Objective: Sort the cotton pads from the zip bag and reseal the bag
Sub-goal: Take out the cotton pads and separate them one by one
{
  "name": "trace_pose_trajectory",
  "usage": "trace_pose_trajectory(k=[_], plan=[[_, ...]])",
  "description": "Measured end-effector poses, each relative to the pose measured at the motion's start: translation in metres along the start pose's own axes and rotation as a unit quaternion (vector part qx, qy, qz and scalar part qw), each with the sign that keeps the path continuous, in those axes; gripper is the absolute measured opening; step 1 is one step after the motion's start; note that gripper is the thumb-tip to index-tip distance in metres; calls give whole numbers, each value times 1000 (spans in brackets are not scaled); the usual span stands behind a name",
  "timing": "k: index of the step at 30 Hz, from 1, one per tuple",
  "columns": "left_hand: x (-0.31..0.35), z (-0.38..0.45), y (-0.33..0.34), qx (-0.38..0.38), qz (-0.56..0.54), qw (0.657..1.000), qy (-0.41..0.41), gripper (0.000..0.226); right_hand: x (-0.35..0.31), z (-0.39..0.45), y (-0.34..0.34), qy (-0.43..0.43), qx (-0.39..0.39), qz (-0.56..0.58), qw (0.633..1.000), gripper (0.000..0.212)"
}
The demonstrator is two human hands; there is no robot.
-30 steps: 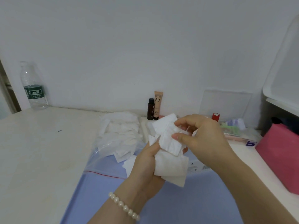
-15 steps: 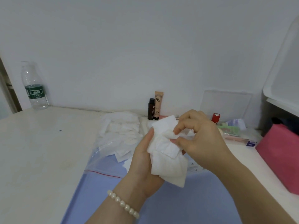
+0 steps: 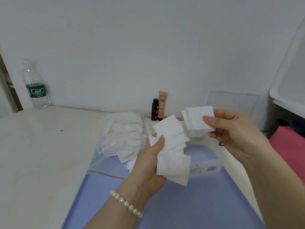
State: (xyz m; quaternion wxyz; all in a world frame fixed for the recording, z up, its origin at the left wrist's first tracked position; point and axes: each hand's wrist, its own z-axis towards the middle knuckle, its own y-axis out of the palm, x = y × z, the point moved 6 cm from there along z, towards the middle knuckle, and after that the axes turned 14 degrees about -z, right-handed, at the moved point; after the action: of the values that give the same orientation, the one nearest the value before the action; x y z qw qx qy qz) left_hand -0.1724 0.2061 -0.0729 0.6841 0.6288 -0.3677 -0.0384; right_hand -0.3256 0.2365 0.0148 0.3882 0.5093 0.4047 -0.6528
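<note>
Head view of two bare hands working above a lilac tray (image 3: 206, 204) that is lying on a pale surface (image 3: 41, 154). The left hand (image 3: 148, 164), wearing a pearl bracelet (image 3: 126, 203) at the wrist, is holding a fanned stack of white cotton pads (image 3: 173, 151), its grip curled round the stack with the thumb pressing on the stack's left side. The right hand (image 3: 231, 131) is pinching a smaller bunch of pads (image 3: 198, 119) between thumb and fingers, just right of and slightly farther than the left-hand stack, the two bunches nearly touching. The clear zip bag (image 3: 118, 141), its red-lined mouth lying open toward the near side, is resting to the left of the hands, partly on the tray, with more pads inside it. A water bottle (image 3: 35, 85) is standing at the far left; a dark bottle (image 3: 155, 109) and a BB cream tube (image 3: 162, 105) are standing against the far wall; a pink pouch (image 3: 290, 146) is lying at the right
</note>
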Motion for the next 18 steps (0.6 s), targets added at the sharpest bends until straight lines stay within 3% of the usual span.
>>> trace_pose_trajectory(k=[6,10,18], plan=[[-5,-3,12,-60,51,997,17,33,5,-3,22,-18,-40,-65,997,24],[-7,-7,21,-92,45,995,10,30,10,-2,27,-19,-12,-102,995,13],[-9,-7,18,-83,34,996,-25,33,10,-3,26,-32,35,-131,990,15]])
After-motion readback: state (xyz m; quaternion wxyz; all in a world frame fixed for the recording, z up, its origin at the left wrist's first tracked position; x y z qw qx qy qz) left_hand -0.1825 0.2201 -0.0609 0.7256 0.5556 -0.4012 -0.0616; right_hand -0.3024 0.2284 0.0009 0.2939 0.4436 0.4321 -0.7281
